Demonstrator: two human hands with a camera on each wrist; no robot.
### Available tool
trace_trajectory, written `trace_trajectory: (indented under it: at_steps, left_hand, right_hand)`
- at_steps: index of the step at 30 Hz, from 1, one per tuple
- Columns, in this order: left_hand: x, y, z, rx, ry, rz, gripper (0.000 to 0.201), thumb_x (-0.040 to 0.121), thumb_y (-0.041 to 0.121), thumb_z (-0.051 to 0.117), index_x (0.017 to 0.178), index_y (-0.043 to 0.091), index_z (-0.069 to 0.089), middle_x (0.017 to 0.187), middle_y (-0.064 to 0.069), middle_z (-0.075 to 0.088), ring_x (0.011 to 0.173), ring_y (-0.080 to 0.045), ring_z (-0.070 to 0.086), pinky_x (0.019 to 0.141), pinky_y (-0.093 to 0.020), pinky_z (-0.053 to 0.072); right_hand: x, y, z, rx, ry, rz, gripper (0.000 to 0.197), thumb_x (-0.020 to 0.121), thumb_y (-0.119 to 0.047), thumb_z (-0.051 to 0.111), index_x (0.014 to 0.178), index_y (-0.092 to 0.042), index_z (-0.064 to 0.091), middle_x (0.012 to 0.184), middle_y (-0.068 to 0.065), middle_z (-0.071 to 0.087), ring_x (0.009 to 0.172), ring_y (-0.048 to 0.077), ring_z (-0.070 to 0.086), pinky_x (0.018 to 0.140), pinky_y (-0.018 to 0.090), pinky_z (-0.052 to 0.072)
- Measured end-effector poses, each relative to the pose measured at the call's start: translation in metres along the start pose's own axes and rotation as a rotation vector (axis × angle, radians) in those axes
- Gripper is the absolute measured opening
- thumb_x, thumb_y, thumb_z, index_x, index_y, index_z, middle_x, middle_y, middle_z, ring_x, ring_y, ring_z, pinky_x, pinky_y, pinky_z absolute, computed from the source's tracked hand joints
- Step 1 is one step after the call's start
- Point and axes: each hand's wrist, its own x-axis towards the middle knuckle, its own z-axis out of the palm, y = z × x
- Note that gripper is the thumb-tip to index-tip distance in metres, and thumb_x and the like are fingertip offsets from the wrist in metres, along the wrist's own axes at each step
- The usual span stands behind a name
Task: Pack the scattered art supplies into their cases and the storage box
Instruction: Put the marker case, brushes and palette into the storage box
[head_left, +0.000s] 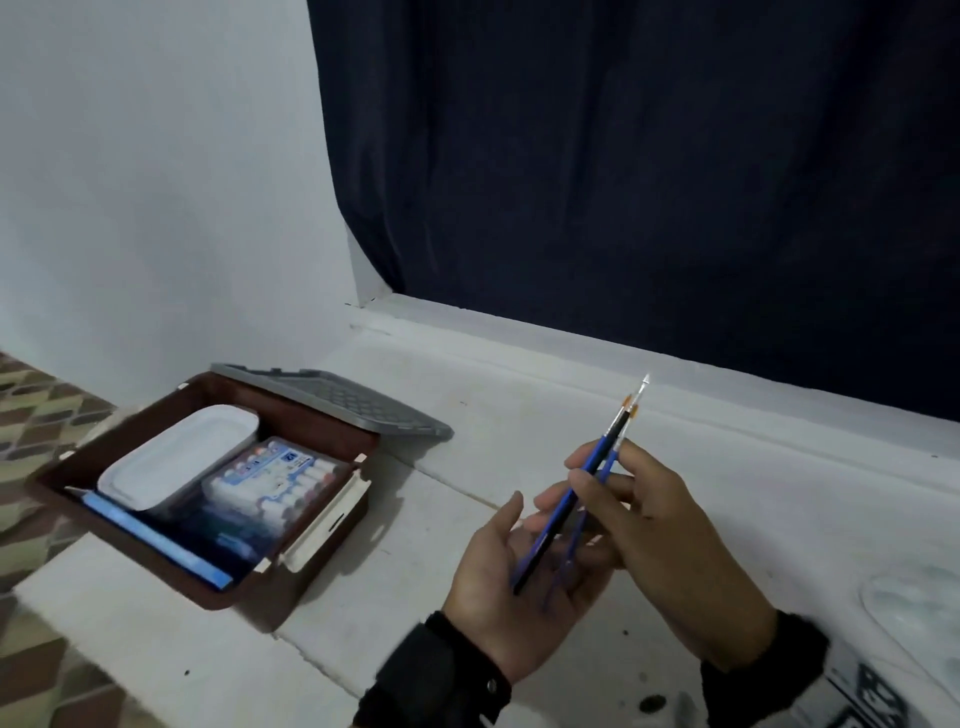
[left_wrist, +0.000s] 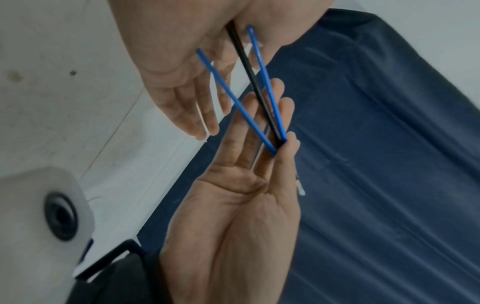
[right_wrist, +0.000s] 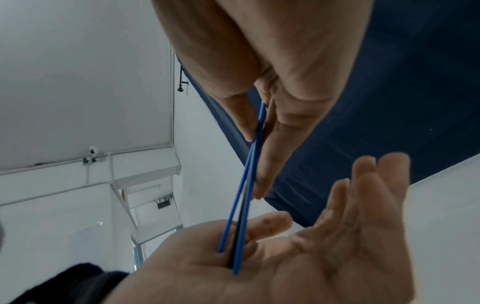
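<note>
White plaster covers the ledge (head_left: 519, 415) that serves as the work surface, and a raised sill runs along its far edge from 11 o'clock to 3 o'clock. Behind the sill hangs a dark navy curtain (head_left: 623, 182), filling the view from 12 to 3 o'clock; a pale wall (head_left: 156, 182) stands at 10 o'clock. Patterned floor tiles (head_left: 36, 415) show at 9 o'clock, below the ledge's edge.

At 5 o'clock the right hand (head_left: 670, 525) pinches three thin paintbrushes (head_left: 587, 478) between thumb and fingers, bristles pointing up toward 1 o'clock. Two handles are blue, one black, and they fan apart below the grip. Their lower ends rest against the palm of the left hand (head_left: 498, 582), which lies palm up with fingers straight and loosely together, the thumb out to the side. Both hands are held above the ledge.

At 8 o'clock sits the brown storage box (head_left: 332, 525), uncovered, its grey lid (head_left: 343, 400) lying flat just behind it, touching the back rim. Inside are a white lidded case (head_left: 171, 457), a clear pack of paint tubes (head_left: 275, 488) beside it, and a blue flat item (head_left: 156, 540) along the near wall.
</note>
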Motion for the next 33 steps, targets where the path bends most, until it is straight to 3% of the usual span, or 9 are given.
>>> trace_trajectory:
  at_steps: [4, 8, 10, 13, 17, 21, 26, 29, 33]
  left_hand:
    - [-0.033, 0.045, -0.017, 0.136, 0.019, 0.139, 0.055, 0.101, 0.045, 0.035, 0.126, 0.004, 0.064, 0.093, -0.008, 0.066, 0.076, -0.022, 0.060, 0.088, -0.036, 0.044]
    - [-0.082, 0.111, -0.043, 0.367, 0.070, 0.408, 0.043, 0.097, 0.042, 0.046, 0.112, 0.007, 0.065, 0.115, -0.021, 0.069, 0.098, -0.032, 0.069, 0.090, -0.043, 0.048]
    - [-0.111, 0.150, -0.060, 0.471, 0.090, 0.531, 0.036, 0.097, 0.039, 0.049, 0.103, 0.008, 0.067, 0.108, -0.021, 0.069, 0.093, -0.032, 0.068, 0.082, -0.042, 0.047]
    - [-0.149, 0.211, -0.089, 0.747, 0.175, 0.743, 0.027, 0.092, 0.035, 0.057, 0.093, 0.010, 0.069, 0.095, -0.016, 0.068, 0.084, -0.028, 0.063, 0.070, -0.038, 0.044]
    - [-0.170, 0.280, -0.143, 1.361, 0.264, 0.999, 0.021, 0.095, 0.034, 0.053, 0.101, 0.018, 0.066, 0.099, 0.000, 0.067, 0.098, -0.017, 0.063, 0.079, -0.033, 0.049]
    - [-0.163, 0.318, -0.193, 1.853, 0.363, 1.027, 0.022, 0.094, 0.044, 0.049, 0.112, 0.034, 0.055, 0.113, 0.019, 0.055, 0.111, -0.009, 0.054, 0.089, -0.032, 0.047]
    - [-0.153, 0.331, -0.224, 1.729, 0.396, 1.054, 0.023, 0.095, 0.033, 0.058, 0.117, 0.030, 0.052, 0.113, 0.014, 0.053, 0.109, -0.005, 0.053, 0.087, -0.030, 0.053]
    - [-0.154, 0.330, -0.225, 1.665, 0.392, 1.072, 0.021, 0.095, 0.032, 0.058, 0.115, 0.030, 0.053, 0.112, 0.014, 0.053, 0.108, -0.006, 0.055, 0.087, -0.028, 0.053]
    - [-0.156, 0.336, -0.230, 1.615, 0.354, 1.029, 0.020, 0.094, 0.032, 0.060, 0.113, 0.033, 0.052, 0.113, 0.019, 0.052, 0.110, -0.005, 0.056, 0.089, -0.024, 0.053]
  right_hand:
    - [0.008, -0.013, 0.040, 0.034, -0.023, 0.023, 0.011, 0.098, -0.015, 0.053, 0.104, -0.006, 0.057, 0.086, 0.014, 0.073, 0.072, 0.028, 0.073, 0.059, 0.034, 0.059]
    - [0.025, -0.031, 0.094, 0.022, -0.056, 0.015, 0.011, 0.097, -0.018, 0.053, 0.102, -0.009, 0.059, 0.086, 0.014, 0.073, 0.077, 0.028, 0.073, 0.067, 0.040, 0.062]
    - [0.037, -0.040, 0.126, 0.008, -0.106, 0.003, 0.013, 0.098, -0.018, 0.052, 0.102, -0.006, 0.057, 0.086, 0.015, 0.073, 0.077, 0.029, 0.073, 0.069, 0.041, 0.062]
    - [0.061, -0.049, 0.178, -0.079, -0.216, -0.014, 0.017, 0.099, -0.019, 0.053, 0.103, -0.003, 0.054, 0.085, 0.014, 0.073, 0.077, 0.030, 0.073, 0.069, 0.043, 0.062]
    - [0.102, -0.052, 0.243, -0.306, -0.333, -0.044, 0.015, 0.098, -0.019, 0.056, 0.101, -0.005, 0.053, 0.086, 0.012, 0.073, 0.073, 0.023, 0.073, 0.066, 0.044, 0.061]
    - [0.143, -0.044, 0.302, -0.580, -0.443, -0.007, 0.019, 0.096, -0.020, 0.059, 0.103, -0.003, 0.053, 0.093, 0.017, 0.070, 0.077, 0.027, 0.070, 0.072, 0.048, 0.060]
    - [0.174, -0.036, 0.339, -0.942, -0.572, 0.034, 0.028, 0.095, -0.031, 0.060, 0.108, -0.006, 0.060, 0.104, 0.008, 0.066, 0.089, 0.023, 0.065, 0.081, 0.037, 0.054]
    - [0.180, -0.028, 0.349, -1.005, -0.532, 0.036, 0.029, 0.097, -0.031, 0.058, 0.110, -0.006, 0.059, 0.099, 0.005, 0.061, 0.081, 0.018, 0.057, 0.075, 0.031, 0.048]
    - [0.193, -0.011, 0.362, -1.002, -0.435, 0.068, 0.025, 0.095, -0.031, 0.060, 0.094, -0.006, 0.058, 0.085, 0.004, 0.063, 0.082, 0.022, 0.062, 0.074, 0.033, 0.050]
